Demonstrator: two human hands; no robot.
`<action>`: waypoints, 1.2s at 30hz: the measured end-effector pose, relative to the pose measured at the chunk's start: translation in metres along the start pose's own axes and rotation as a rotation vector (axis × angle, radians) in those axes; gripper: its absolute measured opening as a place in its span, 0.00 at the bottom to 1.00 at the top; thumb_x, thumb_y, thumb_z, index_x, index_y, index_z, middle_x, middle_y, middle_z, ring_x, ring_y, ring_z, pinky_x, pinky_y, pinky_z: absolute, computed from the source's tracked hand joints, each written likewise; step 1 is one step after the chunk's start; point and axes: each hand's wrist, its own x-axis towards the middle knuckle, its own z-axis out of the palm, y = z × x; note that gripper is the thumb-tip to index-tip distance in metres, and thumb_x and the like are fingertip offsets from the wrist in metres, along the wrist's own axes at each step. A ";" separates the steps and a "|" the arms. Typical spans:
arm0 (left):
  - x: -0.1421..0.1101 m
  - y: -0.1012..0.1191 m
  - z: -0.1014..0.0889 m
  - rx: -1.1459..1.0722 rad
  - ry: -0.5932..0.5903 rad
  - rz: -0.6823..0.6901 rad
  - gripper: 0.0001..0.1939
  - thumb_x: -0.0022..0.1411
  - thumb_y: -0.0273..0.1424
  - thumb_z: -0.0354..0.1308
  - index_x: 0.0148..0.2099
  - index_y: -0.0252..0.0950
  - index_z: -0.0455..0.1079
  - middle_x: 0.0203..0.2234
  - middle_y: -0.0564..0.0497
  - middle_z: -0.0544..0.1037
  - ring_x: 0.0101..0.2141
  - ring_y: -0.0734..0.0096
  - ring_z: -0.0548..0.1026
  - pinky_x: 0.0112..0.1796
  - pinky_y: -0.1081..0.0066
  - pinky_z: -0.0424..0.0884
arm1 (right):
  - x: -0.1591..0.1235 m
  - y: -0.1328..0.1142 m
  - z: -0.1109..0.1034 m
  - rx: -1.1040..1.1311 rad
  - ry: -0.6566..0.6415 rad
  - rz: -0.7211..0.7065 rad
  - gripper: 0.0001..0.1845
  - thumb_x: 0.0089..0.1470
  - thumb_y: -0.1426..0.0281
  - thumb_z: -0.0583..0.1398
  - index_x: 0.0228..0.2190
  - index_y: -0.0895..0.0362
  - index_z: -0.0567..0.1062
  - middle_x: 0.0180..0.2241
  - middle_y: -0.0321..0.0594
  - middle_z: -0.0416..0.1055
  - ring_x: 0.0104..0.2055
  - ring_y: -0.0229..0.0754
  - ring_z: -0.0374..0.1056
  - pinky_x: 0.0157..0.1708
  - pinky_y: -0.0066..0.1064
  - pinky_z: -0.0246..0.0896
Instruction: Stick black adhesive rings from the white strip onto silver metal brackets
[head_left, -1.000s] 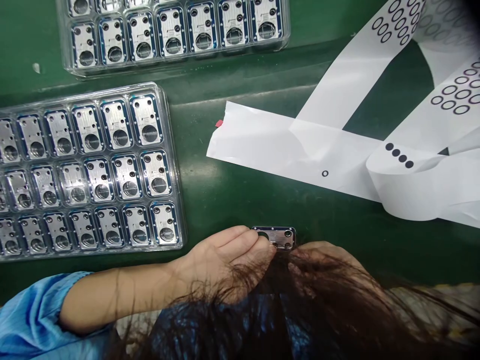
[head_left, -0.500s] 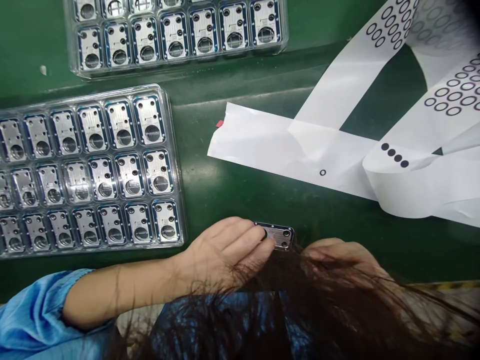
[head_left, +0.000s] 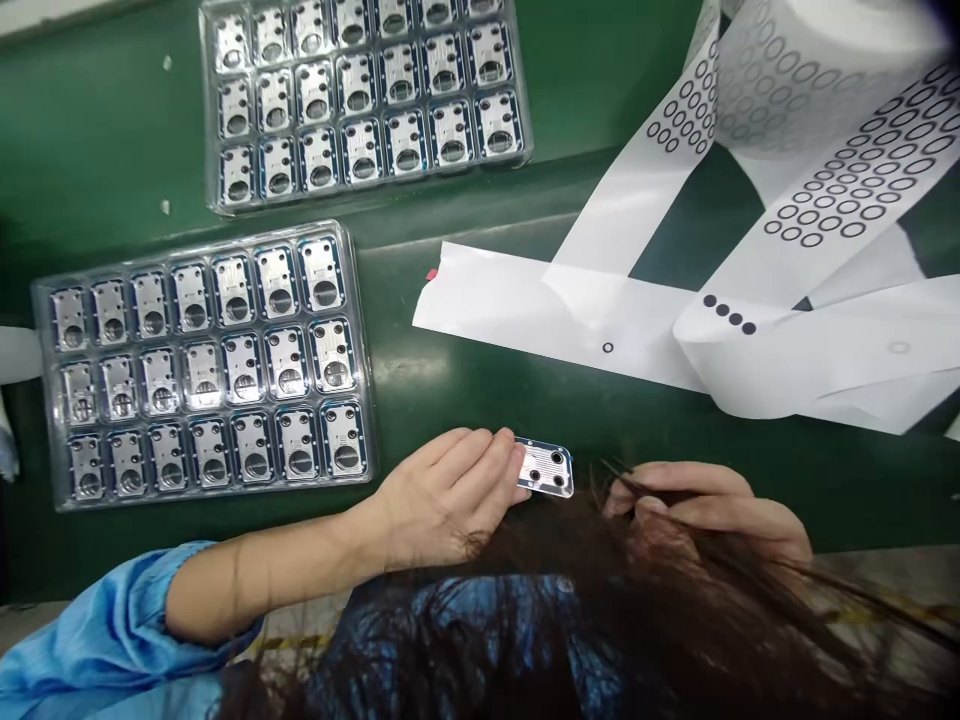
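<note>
My left hand (head_left: 454, 495) grips one end of a small silver metal plate (head_left: 546, 468) with a blue edge and dark round holes. The plate's other end juts out to the right, above the green table. A short gap to its right, my right hand (head_left: 712, 510) is closed, with thumb and fingertips pinched together. Dark thin lines cross those fingertips; strands of hair hang over them, so what the fingers hold cannot be made out. Hair also covers the lower part of both hands.
Two clear plastic trays, a nearer one (head_left: 363, 375) and a farther one (head_left: 523, 155), hold rows of similar plates at left. White backing strips (head_left: 495, 290) with printed black rings and dots curl across the right side, beside a large label roll (head_left: 832, 50).
The view has shifted, showing more of the trays and the roll. My left fingers have drawn back toward one end of the plate. More of my right hand's pinched fingers now shows.
</note>
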 end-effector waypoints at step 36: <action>-0.003 0.013 0.000 -1.743 -0.122 -0.870 0.09 0.67 0.35 0.62 0.40 0.38 0.82 0.31 0.51 0.82 0.26 0.82 0.74 0.29 0.85 0.74 | 0.006 0.004 0.005 -0.260 -0.257 -0.205 0.06 0.59 0.76 0.58 0.36 0.54 0.73 0.41 0.39 0.73 0.44 0.39 0.71 0.44 0.33 0.68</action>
